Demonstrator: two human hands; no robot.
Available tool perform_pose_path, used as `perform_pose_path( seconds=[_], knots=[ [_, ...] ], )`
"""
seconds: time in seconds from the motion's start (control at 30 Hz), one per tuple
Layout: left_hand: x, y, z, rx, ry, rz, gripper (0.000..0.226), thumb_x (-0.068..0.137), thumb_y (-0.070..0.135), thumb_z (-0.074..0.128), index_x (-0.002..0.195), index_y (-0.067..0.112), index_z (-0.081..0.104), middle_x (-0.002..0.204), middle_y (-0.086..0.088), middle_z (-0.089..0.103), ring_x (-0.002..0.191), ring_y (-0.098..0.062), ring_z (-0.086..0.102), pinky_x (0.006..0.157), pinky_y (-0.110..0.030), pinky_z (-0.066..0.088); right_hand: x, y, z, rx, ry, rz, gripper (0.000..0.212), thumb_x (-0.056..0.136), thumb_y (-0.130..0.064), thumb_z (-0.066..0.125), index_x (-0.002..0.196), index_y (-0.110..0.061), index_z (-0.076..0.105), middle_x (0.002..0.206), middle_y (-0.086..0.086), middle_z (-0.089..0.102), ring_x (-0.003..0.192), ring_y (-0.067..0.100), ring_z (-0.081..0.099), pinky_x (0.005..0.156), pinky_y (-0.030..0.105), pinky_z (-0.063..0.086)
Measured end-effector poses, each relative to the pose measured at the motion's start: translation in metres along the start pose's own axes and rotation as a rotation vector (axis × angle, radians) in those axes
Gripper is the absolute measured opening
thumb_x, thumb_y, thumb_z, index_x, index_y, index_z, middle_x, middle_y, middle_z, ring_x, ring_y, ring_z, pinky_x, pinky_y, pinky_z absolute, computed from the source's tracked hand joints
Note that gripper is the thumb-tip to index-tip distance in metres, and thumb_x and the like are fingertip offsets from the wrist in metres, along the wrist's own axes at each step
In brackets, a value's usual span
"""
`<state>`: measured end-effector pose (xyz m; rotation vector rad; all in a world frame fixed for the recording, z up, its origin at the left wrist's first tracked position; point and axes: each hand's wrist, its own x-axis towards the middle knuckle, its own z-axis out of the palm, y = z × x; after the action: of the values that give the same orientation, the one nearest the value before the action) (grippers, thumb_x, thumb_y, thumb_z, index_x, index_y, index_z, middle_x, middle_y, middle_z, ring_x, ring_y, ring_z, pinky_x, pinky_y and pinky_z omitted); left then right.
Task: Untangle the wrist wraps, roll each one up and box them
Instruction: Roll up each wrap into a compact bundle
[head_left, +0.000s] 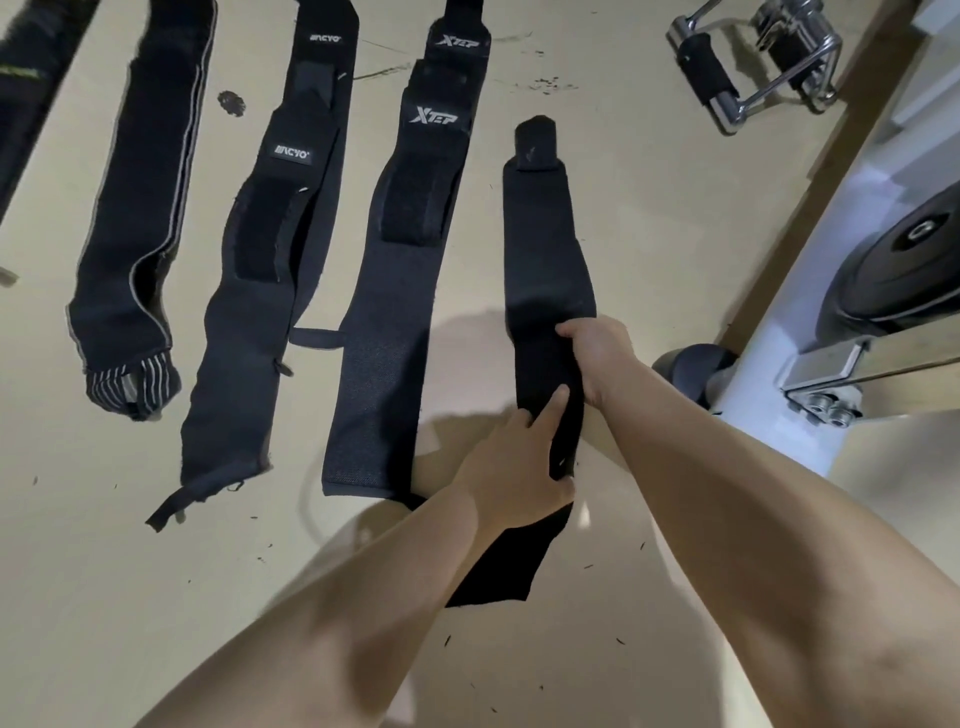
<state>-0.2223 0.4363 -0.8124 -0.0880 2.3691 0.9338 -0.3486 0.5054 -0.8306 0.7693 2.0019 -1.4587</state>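
Both forearms reach forward over the beige floor (649, 218). Left hand (514, 467) lies palm-down on the near part of the plain black wrist wrap (545, 260), fingers extended, index finger pointing up along the fabric; it presses, not grips. Right hand (597, 358) holds the same wrap at its right edge, fingers curled over the fabric. Wrap lies lengthwise, far end flat, near end tucked under the left forearm. XTEP wrist wraps (400, 291) lie flat just left, Mcyo wrist wraps (260, 291) beyond.
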Motion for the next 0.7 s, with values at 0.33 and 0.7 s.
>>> perform_pose_path(
  seconds=[0.33,0.7],
  knots=[
    [-0.005,0.012,0.013,0.363,0.087,-0.054,0.078,0.095,0.010,0.042,0.153,0.020,-0.008,0.140,-0.011,0.030,0.107,-0.025,0.051,0.073,-0.029,0.037,0.019,0.001,-0.035,-0.255,0.028,-0.311,0.056,0.091,-0.001,0.044,0.142,-0.021,0.030,0.112,-0.002,0.053,0.095,0.019,0.052,0.078,0.029,0.046],
    [-0.006,0.001,-0.009,0.263,-0.313,-0.124,0.066,0.096,0.059,0.029,0.150,0.021,0.023,0.152,-0.004,0.014,0.129,-0.029,0.040,0.103,-0.036,0.033,0.027,-0.002,-0.050,-1.105,-0.184,-0.438,0.037,0.091,-0.005,0.042,0.128,-0.008,0.045,0.147,0.012,0.020,0.122,0.036,0.039,0.094,0.027,0.033]
  ],
)
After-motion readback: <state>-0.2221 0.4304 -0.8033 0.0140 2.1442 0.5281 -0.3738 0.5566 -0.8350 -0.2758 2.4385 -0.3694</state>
